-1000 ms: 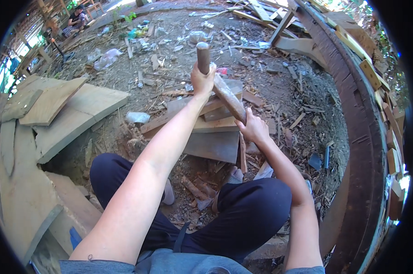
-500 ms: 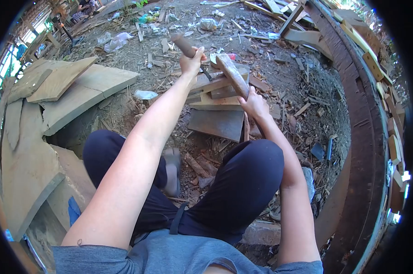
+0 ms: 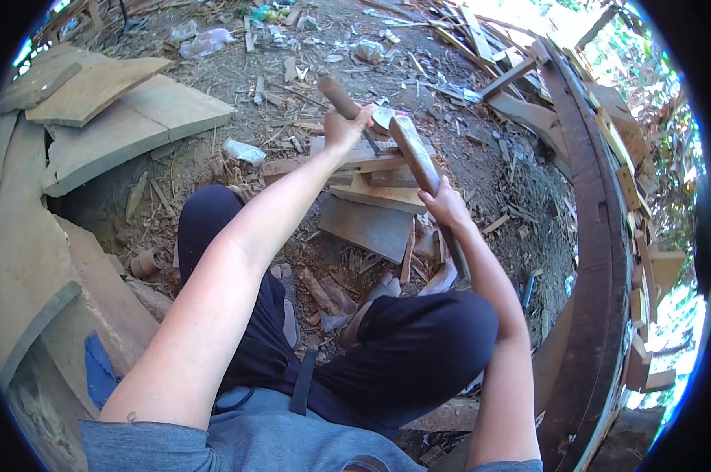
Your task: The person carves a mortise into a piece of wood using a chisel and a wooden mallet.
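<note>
My left hand (image 3: 346, 130) is closed around a chisel, whose brown round wooden handle (image 3: 338, 96) sticks up past the fist. The chisel's dark metal shaft (image 3: 371, 141) slants down to a piece of wood (image 3: 360, 164) on a small stack of blocks. In my right hand (image 3: 447, 203) is a long wooden mallet (image 3: 415, 153), gripped at its narrower part. Its thick end rises close to the right of the chisel, apart from the handle. A darker flat board (image 3: 366, 228) leans at the near side of the stack.
Large cut planks (image 3: 127, 145) are piled on my left. A long dark beam (image 3: 599, 259) curves along my right, with several offcuts beyond it. Wood chips and plastic bags (image 3: 206, 43) litter the dirt ground. My bent knees (image 3: 430, 338) flank the work.
The view has shifted. My right knee has dropped outward, and a foot shows beside it. Both hands sit slightly lower and farther right in the picture, still holding the chisel and mallet.
</note>
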Tool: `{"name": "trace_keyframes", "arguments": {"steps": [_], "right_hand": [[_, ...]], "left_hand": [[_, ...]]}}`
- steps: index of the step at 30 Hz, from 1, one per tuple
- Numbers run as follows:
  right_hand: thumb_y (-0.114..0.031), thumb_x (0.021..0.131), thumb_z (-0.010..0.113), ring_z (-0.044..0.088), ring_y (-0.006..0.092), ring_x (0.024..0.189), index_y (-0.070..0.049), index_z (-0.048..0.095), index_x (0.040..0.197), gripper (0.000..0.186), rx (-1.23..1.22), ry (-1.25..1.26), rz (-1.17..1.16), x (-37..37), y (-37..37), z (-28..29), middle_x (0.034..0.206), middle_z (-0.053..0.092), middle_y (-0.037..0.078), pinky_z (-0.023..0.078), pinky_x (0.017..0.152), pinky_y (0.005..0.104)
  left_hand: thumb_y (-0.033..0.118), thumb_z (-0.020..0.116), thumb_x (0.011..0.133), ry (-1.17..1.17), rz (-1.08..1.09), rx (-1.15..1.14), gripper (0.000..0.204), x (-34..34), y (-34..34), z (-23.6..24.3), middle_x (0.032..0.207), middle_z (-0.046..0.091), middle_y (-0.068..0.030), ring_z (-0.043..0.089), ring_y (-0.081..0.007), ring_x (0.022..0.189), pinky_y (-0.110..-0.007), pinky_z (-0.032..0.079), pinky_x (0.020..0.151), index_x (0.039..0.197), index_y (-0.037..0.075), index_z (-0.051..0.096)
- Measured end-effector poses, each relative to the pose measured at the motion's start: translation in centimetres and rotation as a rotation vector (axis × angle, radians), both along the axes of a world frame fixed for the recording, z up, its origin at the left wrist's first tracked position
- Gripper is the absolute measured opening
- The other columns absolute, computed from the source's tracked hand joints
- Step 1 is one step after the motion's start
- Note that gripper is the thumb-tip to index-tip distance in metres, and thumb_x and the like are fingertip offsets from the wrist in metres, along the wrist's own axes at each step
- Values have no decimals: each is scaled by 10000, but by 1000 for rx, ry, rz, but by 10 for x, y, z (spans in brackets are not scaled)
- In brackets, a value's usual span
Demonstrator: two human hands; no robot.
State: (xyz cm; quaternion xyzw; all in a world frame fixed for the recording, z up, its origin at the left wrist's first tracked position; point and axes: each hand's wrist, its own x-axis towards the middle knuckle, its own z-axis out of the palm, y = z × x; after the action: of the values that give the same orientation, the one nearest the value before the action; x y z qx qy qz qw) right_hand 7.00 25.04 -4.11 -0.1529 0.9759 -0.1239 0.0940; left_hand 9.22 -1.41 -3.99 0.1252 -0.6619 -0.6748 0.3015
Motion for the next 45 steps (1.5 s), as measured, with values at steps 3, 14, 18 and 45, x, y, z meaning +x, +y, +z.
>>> {"name": "trace_keyframes", "arguments": {"steps": [3,14,18,45], "right_hand": [[-451,845,656,644,476,1045,30,445,1273,677,13,3,54,-3,1,2,1093,651,340,509,919,524],[-417,855,682,653,512,898,40,405,1326,712,-114,-6,119,-11,33,-22,917,663,352,513,789,547],[-379,868,690,655,505,888,26,413,1310,661,-232,-30,120,-16,41,-38,897,662,350,512,760,530],[-245,841,751,671,457,775,-52,482,1191,482,-609,20,-30,9,39,-116,835,675,247,515,642,480]], "left_hand": [[339,743,875,-2,60,-115,284,-6,-8,3,636,684,-4,617,-81,597,-278,474,571,795,71,694],[258,678,899,41,12,-140,328,-52,-11,3,543,629,-11,606,-98,518,-278,435,525,642,59,634],[182,656,897,59,-18,-53,200,-64,-9,6,561,625,-45,622,-126,494,-263,454,526,748,65,592],[192,675,934,376,5,413,240,-67,-33,14,646,472,4,400,-69,470,-228,295,422,841,125,464]]}}
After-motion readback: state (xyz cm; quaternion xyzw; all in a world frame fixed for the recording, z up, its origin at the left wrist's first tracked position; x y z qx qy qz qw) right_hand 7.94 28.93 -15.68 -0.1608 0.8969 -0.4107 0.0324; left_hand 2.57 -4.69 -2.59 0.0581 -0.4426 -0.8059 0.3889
